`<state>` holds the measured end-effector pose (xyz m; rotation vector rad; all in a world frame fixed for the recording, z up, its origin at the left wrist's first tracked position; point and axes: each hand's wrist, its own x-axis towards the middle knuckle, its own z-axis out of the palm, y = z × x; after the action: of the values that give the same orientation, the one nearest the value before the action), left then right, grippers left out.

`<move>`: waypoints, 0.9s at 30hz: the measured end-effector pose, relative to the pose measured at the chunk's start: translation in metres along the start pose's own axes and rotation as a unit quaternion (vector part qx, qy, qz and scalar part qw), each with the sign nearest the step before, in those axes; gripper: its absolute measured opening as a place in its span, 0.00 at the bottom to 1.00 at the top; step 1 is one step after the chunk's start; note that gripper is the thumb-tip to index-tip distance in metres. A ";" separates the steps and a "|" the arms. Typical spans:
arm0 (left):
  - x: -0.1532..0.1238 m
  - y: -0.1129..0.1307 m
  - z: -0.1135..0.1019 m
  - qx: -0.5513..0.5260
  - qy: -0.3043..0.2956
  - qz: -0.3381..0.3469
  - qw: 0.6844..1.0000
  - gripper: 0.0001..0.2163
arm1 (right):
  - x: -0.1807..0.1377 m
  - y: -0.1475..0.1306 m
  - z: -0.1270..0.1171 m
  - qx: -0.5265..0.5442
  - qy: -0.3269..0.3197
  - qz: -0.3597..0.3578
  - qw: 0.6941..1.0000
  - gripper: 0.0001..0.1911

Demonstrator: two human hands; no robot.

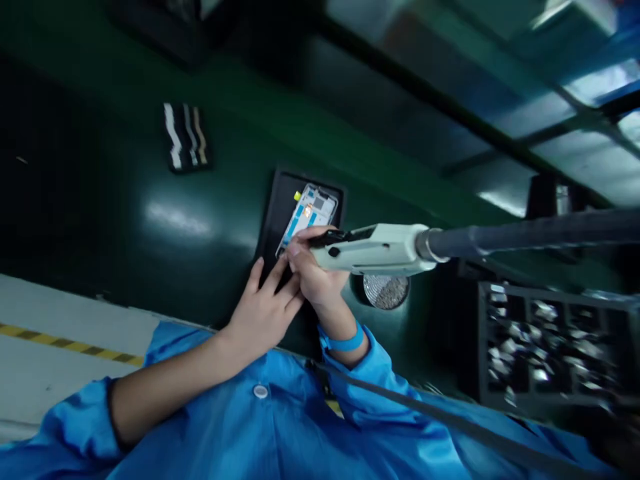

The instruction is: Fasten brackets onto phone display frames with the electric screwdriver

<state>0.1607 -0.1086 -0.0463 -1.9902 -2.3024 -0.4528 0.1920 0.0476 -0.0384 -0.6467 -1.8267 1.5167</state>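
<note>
A phone frame [307,217] with blue and white inner parts lies in a black holder [280,200] on the green bench. My right hand [313,270] is wrapped around a pale electric screwdriver [373,249], its tip end pointing at the phone frame's near edge. A dark hose [530,235] runs off the tool to the right. My left hand [263,310] lies flat with fingers stretched out on the holder just below the phone, touching my right hand. Both arms wear blue sleeves, and a blue band circles my right wrist.
A small round dish of screws [386,291] sits right of my right hand. A black divided tray [545,347] with several shiny small parts stands at the right. A black block with pale strips [186,137] lies upper left. A yellow-black striped line [70,343] marks the floor at left.
</note>
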 end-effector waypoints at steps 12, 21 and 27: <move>0.231 -0.193 -0.025 0.070 -0.084 -0.071 0.991 0.23 | 0.031 -0.033 -0.064 0.119 0.278 -0.017 0.953 0.14; 0.240 -0.306 -0.098 0.129 -0.025 -0.271 0.954 0.24 | 0.027 -0.036 -0.073 0.123 0.243 -0.001 0.962 0.12; 0.231 -0.339 -0.120 0.149 -0.067 -0.331 0.929 0.24 | 0.028 -0.036 -0.083 0.109 0.267 -0.014 0.958 0.12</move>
<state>-0.2250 0.0403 0.0633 -1.1067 -2.8819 0.0229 0.2376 0.1150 0.0104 -0.8219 -1.2386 1.3343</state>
